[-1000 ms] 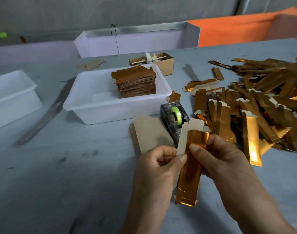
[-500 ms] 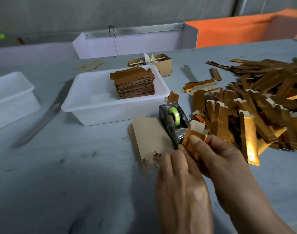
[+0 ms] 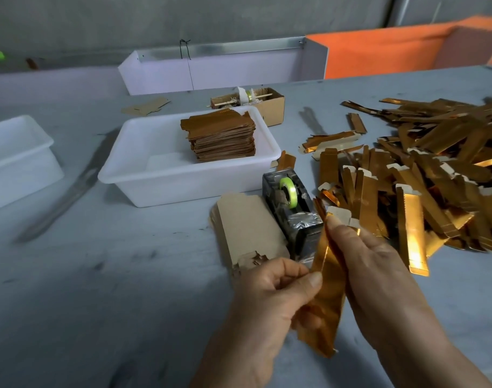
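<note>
Above the grey table (image 3: 127, 289), left hand (image 3: 267, 303) and right hand (image 3: 379, 270) both pinch the gold sleeve (image 3: 328, 289).

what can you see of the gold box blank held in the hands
The gold box blank is a long, narrow strip of card with a shiny copper-gold foil face, creased lengthwise, with bare pale card at its far end. It is held in the air over the table, far end up near the tape dispenser, near end jagged. The left hand pinches its left edge midway; the right hand grips its upper part.
</note>
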Demonstrator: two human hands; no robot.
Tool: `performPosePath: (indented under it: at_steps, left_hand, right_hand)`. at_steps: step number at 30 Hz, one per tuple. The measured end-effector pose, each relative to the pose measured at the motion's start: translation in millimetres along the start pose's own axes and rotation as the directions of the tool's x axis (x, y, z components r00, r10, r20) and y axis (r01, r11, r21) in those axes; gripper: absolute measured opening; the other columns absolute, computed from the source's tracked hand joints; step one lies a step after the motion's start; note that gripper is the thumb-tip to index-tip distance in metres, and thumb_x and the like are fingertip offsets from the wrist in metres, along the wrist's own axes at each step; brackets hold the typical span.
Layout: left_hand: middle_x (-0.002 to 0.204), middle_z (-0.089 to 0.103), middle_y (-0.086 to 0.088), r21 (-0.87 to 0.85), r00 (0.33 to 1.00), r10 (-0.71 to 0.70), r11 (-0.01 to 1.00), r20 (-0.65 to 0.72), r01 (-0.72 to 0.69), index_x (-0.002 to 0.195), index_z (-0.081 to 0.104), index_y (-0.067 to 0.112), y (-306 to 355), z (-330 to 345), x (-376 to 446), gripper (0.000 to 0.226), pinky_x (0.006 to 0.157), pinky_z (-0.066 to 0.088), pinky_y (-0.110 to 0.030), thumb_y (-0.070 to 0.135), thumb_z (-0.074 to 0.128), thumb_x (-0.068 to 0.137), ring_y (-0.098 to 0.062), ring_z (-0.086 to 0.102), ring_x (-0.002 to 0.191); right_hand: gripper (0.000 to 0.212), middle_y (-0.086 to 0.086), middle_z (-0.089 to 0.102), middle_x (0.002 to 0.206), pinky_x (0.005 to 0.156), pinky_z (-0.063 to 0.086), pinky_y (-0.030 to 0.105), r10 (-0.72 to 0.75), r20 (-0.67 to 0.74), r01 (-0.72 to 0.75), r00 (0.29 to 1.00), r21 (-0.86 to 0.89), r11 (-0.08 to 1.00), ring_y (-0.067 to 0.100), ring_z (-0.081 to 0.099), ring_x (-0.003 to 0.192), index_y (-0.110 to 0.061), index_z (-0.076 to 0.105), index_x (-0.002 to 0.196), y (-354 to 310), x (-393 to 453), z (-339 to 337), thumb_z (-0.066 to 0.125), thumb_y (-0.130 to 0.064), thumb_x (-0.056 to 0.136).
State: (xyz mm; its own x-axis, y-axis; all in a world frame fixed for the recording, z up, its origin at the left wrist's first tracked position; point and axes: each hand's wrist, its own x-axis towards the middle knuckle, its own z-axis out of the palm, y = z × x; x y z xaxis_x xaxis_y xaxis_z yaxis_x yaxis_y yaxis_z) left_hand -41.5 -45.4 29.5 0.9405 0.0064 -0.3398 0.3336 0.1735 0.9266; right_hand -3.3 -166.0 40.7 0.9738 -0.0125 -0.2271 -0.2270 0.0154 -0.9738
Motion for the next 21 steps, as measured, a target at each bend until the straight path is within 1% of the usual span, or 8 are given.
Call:
performPosePath:
  at_steps: [2, 4, 6, 8, 10, 11, 15, 21]
  left_hand:
    - [0.060, 0.063, 0.001, -0.033, 1.000, -0.004, 0.999, -0.021, 0.004, 0.067, 0.074, 0.024, 3, -4, 1, 0.016, 0.043, 0.042, -0.016, 0.015, 0.071, 0.080, -0.006, 0.054, 0.047]
    - [0.058, 0.060, 0.001, -0.035, 0.989, 0.034, 0.999, -0.143, -0.039, 0.066, 0.074, 0.022, 5, -10, 5, 0.023, 0.041, 0.038, -0.014, 0.011, 0.067, 0.084, -0.004, 0.049, 0.044]
    - [0.055, 0.058, 0.002, -0.048, 0.962, 0.076, 0.995, -0.262, -0.091, 0.067, 0.072, 0.016, 8, -18, 9, 0.020, 0.039, 0.037, -0.014, 0.012, 0.066, 0.085, -0.003, 0.047, 0.042]
    - [0.059, 0.060, 0.000, -0.038, 0.939, 0.104, 0.992, -0.329, -0.123, 0.073, 0.070, 0.013, 12, -23, 12, 0.014, 0.047, 0.043, -0.020, 0.014, 0.065, 0.086, -0.008, 0.051, 0.050]
    - [0.069, 0.065, -0.007, -0.054, 0.922, 0.107, 0.989, -0.371, -0.136, 0.080, 0.070, 0.012, 13, -24, 16, 0.009, 0.058, 0.047, -0.028, 0.014, 0.065, 0.087, -0.018, 0.057, 0.063]
    - [0.073, 0.066, -0.010, -0.059, 0.920, 0.102, 0.989, -0.379, -0.134, 0.082, 0.070, 0.012, 13, -23, 17, 0.008, 0.060, 0.047, -0.029, 0.014, 0.064, 0.087, -0.019, 0.057, 0.064]
    - [0.078, 0.063, -0.013, -0.074, 0.929, 0.086, 0.990, -0.361, -0.120, 0.087, 0.069, 0.008, 11, -17, 23, 0.011, 0.052, 0.037, -0.022, 0.016, 0.063, 0.089, -0.009, 0.045, 0.052]
    - [0.082, 0.059, -0.016, -0.141, 0.932, 0.061, 0.983, -0.358, -0.118, 0.085, 0.068, 0.007, 8, -14, 31, 0.011, 0.051, 0.033, -0.022, 0.015, 0.062, 0.089, -0.013, 0.041, 0.056]
  right_hand:
    - [0.049, 0.015, 0.065, 0.087, 0.079, 0.051, 0.041, -0.070, 0.019, 0.072, 0.997, -0.070, 0.995, 0.024, 0.065, 0.087, -0.014, 0.064, 0.089, -7, 2, 1, 0.047, -0.058, 0.081]
    - [0.048, -0.003, 0.067, 0.074, 0.066, 0.047, 0.029, -0.172, -0.010, 0.168, 0.985, -0.173, 0.971, 0.010, 0.065, 0.075, -0.023, 0.066, 0.083, -15, 6, -3, 0.043, -0.064, 0.074]
    - [0.032, -0.009, 0.062, 0.069, 0.059, 0.041, 0.023, -0.240, -0.058, 0.211, 0.969, -0.306, 0.928, 0.007, 0.060, 0.070, -0.030, 0.063, 0.077, -20, 18, -9, 0.047, -0.059, 0.078]
    - [0.015, -0.016, 0.057, 0.072, 0.062, 0.042, 0.024, -0.246, -0.030, 0.208, 0.969, -0.439, 0.874, 0.007, 0.056, 0.073, -0.033, 0.061, 0.078, -20, 33, -12, 0.055, -0.043, 0.086]
    - [0.011, -0.014, 0.056, 0.080, 0.067, 0.045, 0.027, -0.205, 0.034, 0.192, 0.978, -0.529, 0.827, 0.009, 0.054, 0.078, -0.027, 0.064, 0.088, -16, 47, -11, 0.058, -0.036, 0.088]
    - [0.013, -0.012, 0.057, 0.080, 0.064, 0.044, 0.026, -0.176, 0.059, 0.179, 0.983, -0.561, 0.808, 0.009, 0.054, 0.077, -0.025, 0.064, 0.090, -13, 52, -9, 0.058, -0.036, 0.088]
    - [0.014, -0.006, 0.062, 0.081, 0.056, 0.039, 0.020, -0.082, 0.101, 0.126, 0.991, -0.573, 0.810, 0.007, 0.053, 0.075, -0.028, 0.061, 0.078, -6, 58, -4, 0.060, -0.039, 0.086]
    - [0.015, -0.001, 0.063, 0.082, 0.054, 0.036, 0.021, -0.040, 0.082, 0.076, 0.996, -0.513, 0.855, 0.009, 0.055, 0.076, -0.022, 0.065, 0.077, -7, 60, -1, 0.062, -0.033, 0.087]
